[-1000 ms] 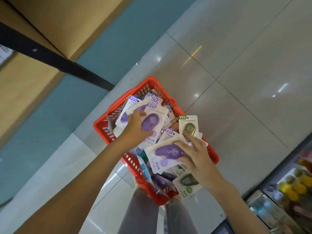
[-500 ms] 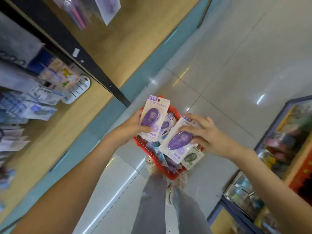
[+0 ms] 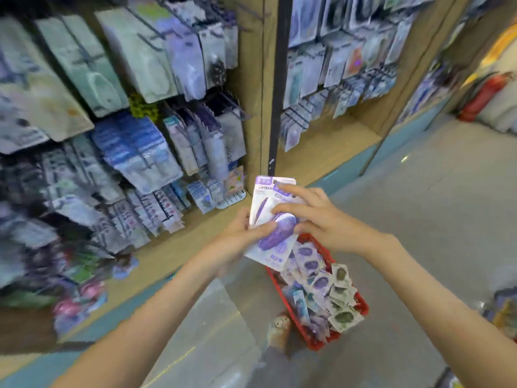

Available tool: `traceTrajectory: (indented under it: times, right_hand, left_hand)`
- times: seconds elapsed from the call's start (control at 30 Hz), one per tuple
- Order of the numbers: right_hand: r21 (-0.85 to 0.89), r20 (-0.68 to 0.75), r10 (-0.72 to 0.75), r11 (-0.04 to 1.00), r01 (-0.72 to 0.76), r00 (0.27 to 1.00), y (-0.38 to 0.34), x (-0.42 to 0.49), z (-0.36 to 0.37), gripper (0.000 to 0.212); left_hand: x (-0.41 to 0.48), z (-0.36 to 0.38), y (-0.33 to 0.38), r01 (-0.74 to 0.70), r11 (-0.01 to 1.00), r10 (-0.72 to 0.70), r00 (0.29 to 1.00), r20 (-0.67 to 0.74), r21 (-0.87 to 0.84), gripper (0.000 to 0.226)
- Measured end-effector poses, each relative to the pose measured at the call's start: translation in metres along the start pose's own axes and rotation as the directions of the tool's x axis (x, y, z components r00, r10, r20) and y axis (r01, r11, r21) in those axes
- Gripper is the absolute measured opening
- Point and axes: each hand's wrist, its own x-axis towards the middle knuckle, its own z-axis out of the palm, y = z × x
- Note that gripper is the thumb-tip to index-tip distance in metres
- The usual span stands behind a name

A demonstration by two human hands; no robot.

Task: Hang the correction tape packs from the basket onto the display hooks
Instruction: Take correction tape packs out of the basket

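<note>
Two purple correction tape packs (image 3: pixel 272 219) are stacked together in front of me, above the basket. My left hand (image 3: pixel 240 236) grips them from the left, thumb across the front of the lower pack. My right hand (image 3: pixel 313 219) holds them from the right, fingers laid over the fronts. The red basket (image 3: pixel 361 303) stands on the floor below, full of several more purple and green packs (image 3: pixel 324 287). The display hooks (image 3: pixel 179 113) on the wall to the left carry rows of hanging packs, blurred by motion.
A dark vertical post (image 3: pixel 277 88) divides the wooden display wall; more hanging goods (image 3: pixel 335 65) fill the section to its right. My shoe (image 3: pixel 278 329) is beside the basket. A red fire extinguisher (image 3: pixel 484 96) stands at far right. Grey tiled floor (image 3: pixel 433 219) stretches right.
My view has swung up from the basket to the display wall. Both hands lifted a purple pack each from the basket and brought them together into one stack.
</note>
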Motion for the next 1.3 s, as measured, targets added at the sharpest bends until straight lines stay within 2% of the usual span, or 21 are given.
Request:
traceTrajectory:
  times: [0.07,0.13,0.2,0.23,0.3,0.37,0.47,0.67,0.8,0.93,1.07,1.2,1.3]
  right_hand:
    - [0.052,-0.044,-0.014,0.999,0.016,0.999,-0.046,0.020,-0.003,0.046]
    - [0.144,-0.140,0.021,0.990,-0.001,0.990,-0.092,0.044,-0.005,0.055]
    - [0.324,-0.241,0.111,0.946,-0.028,0.964,-0.141,0.072,-0.004,0.065]
    - [0.458,-0.273,0.170,0.888,-0.028,0.947,-0.167,0.088,-0.003,0.066]
    - [0.705,-0.272,0.240,0.709,0.023,0.932,-0.223,0.118,0.001,0.061]
    - [0.783,-0.268,0.210,0.616,0.086,0.940,-0.274,0.150,0.004,0.054]
    - [0.748,-0.310,0.048,0.628,0.212,0.950,-0.354,0.204,0.001,0.047]
    - [0.624,-0.439,-0.143,0.661,0.416,0.887,-0.488,0.318,0.005,0.035]
    - [0.670,-0.503,-0.152,0.553,0.495,0.851,-0.543,0.376,-0.001,0.028]
    - [0.658,-0.552,-0.192,0.498,0.565,0.811,-0.571,0.415,-0.039,0.023]
    - [0.710,-0.491,-0.261,0.434,0.555,0.831,-0.582,0.447,-0.073,0.027]
    - [0.717,-0.365,-0.301,0.513,0.472,0.881,-0.589,0.476,-0.082,0.035]
    - [0.723,-0.300,-0.347,0.525,0.449,0.889,-0.598,0.496,-0.079,0.035]
  left_hand:
    - [-0.047,-0.010,0.020,-0.104,0.995,0.104,0.989,-0.104,0.012,0.054]
    - [-0.087,-0.026,0.044,-0.215,0.976,0.219,0.957,-0.189,0.044,0.032]
    - [-0.124,-0.044,0.072,-0.306,0.949,0.315,0.908,-0.277,0.079,0.022]
    - [-0.142,-0.054,0.087,-0.359,0.928,0.371,0.874,-0.315,0.098,0.025]
    - [-0.177,-0.073,0.117,-0.451,0.882,0.469,0.809,-0.354,0.138,0.032]
    - [-0.214,-0.096,0.149,-0.528,0.831,0.552,0.746,-0.373,0.174,0.035]
    - [-0.269,-0.138,0.199,-0.635,0.723,0.688,0.627,-0.366,0.271,0.035]
    - [-0.378,-0.236,0.288,-0.736,0.536,0.838,0.407,-0.363,0.414,0.032]
    - [-0.428,-0.286,0.339,-0.775,0.414,0.890,0.233,-0.392,0.478,0.049]
    - [-0.458,-0.319,0.384,-0.762,0.349,0.908,0.132,-0.397,0.545,0.032]
    - [-0.471,-0.332,0.414,-0.757,0.238,0.934,0.007,-0.357,0.609,0.025]
    - [-0.479,-0.343,0.435,-0.729,0.184,0.908,-0.130,-0.398,0.660,0.021]
    - [-0.485,-0.355,0.440,-0.720,0.163,0.879,-0.205,-0.431,0.675,0.028]
